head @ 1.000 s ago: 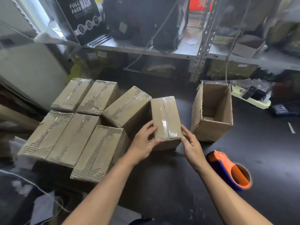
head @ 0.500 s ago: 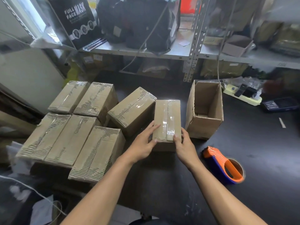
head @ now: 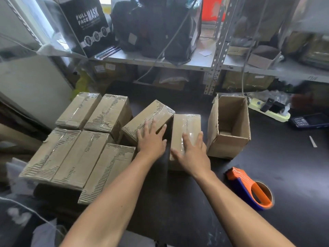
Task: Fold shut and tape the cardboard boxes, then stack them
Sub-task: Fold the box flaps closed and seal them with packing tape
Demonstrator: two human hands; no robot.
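On the dark counter (head: pixel 178 202) both hands lie flat with straight, spread fingers, holding nothing. The right hand (head: pixel 191 153) presses its palm on the clear tape along the top of a taped box (head: pixel 187 125) near the middle of the view. The left hand (head: pixel 151 139) rests at its nine o'clock on the near end of a tilted taped box (head: pixel 147 118), which stands askew, touching or just beside the first; which of the two I cannot tell. Farther toward nine o'clock five more sealed boxes sit close together: two at the back (head: pixel 94 111) and three in front (head: pixel 74 161), all with tape over their seams. At three o'clock of the pressed box an open cardboard box (head: pixel 229 129) stands just beside it, its top flaps up. At about four o'clock from the right hand an orange-and-blue tape dispenser (head: pixel 249 189) lies on the counter, apart from the boxes. A metal shelf (head: pixel 160 62) runs across at twelve o'clock.
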